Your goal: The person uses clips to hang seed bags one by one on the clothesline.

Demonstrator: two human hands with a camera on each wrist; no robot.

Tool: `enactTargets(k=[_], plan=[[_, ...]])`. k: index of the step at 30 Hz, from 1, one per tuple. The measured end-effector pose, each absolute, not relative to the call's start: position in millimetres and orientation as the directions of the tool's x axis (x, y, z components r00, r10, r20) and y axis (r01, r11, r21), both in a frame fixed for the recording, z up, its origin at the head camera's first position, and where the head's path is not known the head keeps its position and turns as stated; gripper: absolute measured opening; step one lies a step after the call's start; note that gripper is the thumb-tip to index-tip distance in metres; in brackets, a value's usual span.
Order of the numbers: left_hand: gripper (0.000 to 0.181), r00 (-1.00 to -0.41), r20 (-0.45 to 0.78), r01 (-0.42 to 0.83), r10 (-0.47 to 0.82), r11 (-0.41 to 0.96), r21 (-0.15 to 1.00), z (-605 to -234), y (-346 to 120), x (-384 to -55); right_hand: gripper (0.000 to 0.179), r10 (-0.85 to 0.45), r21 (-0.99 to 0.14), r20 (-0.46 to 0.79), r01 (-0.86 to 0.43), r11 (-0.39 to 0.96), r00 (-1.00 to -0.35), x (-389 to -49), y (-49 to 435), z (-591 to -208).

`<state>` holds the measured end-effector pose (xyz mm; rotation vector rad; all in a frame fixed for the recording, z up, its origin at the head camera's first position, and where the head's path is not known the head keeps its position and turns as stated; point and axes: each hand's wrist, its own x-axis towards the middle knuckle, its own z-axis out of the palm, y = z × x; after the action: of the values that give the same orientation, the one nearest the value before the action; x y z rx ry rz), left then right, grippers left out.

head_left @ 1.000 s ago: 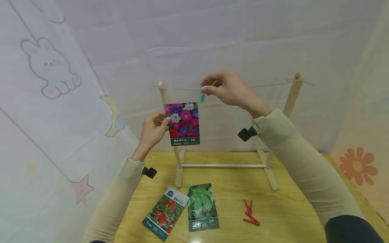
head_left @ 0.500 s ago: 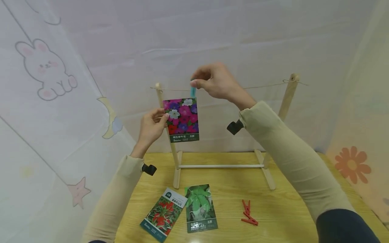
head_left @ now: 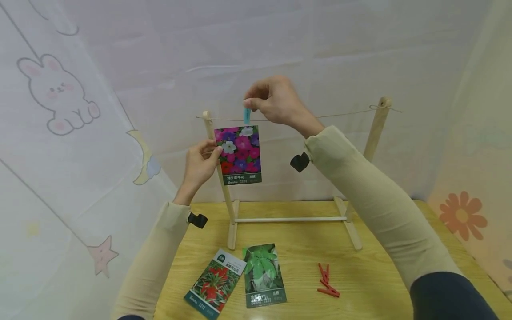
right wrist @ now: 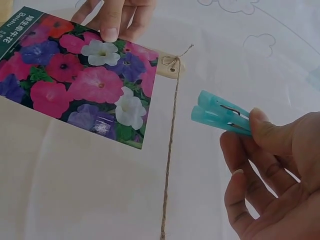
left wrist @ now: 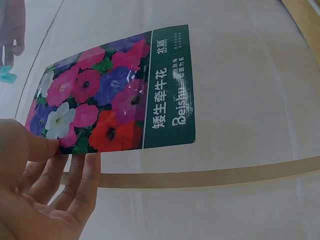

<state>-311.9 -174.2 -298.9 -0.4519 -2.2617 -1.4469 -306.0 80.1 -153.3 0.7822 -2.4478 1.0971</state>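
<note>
1. Head view alone takes in the desk [head_left: 304, 258], the full wooden rack [head_left: 292, 219], a red-flower packet [head_left: 215, 284] and a green-leaf packet [head_left: 264, 275] side by side, and two red clothespins [head_left: 333, 291] to their right.
2. Right wrist view shows the string [right wrist: 170, 140] running between the petunia packet [right wrist: 82, 75] and the blue clothespin [right wrist: 220, 114], with a gap on either side. In the head view that gap is lost: clothespin sits just above the packet's top edge.
3. Left wrist view: packet tilted, its green lettered end nearest the camera; clothespin at the picture's edge.
4. Left hand [head_left: 201, 163] pinches the packet's left side, thumb on front, fingers behind.
5. Right hand [head_left: 280, 102] pinches the clothespin by its handle end; whether the tips are parted is hard to tell.
6. Packet position: right of left hand, below right hand, in the air.
</note>
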Motion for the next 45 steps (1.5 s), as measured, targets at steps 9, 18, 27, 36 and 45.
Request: enactTargets(k=[9, 18, 27, 36, 45], plan=[[0.025, -0.847, 0.53, 0.499, 0.037, 0.398, 0.77, -297.1, -173.6, -315.4, 0.018, -0.341, -0.549, 0.521, -0.614, 0.567, -0.782, -311.4, 72.1, -148.3], [0.023, -0.834, 0.552, 0.518, 0.026, 0.382, 0.765, -295.5, -171.8, -317.5, 0.019, -0.348, -0.541, 0.522, -0.618, 0.57, -0.779, -317.6, 62.7, -145.7], [0.023, -0.834, 0.552, 0.519, 0.012, 0.361, 0.775, -295.6, -170.1, -314.4, 0.019, -0.369, -0.522, 0.506, -0.617, 0.589, -0.78, -321.9, 52.5, -146.5], [0.023, -0.827, 0.561, 0.527, 0.012, 0.363, 0.769, -297.1, -173.0, -316.0, 0.018, -0.394, -0.514, 0.506, -0.635, 0.577, -0.767, -324.4, 48.8, -148.5], [0.024, -0.838, 0.545, 0.516, 0.014, 0.343, 0.785, -296.5, -170.9, -317.6, 0.02, -0.405, -0.513, 0.467, -0.614, 0.6, -0.786, -326.2, 45.3, -152.4]])
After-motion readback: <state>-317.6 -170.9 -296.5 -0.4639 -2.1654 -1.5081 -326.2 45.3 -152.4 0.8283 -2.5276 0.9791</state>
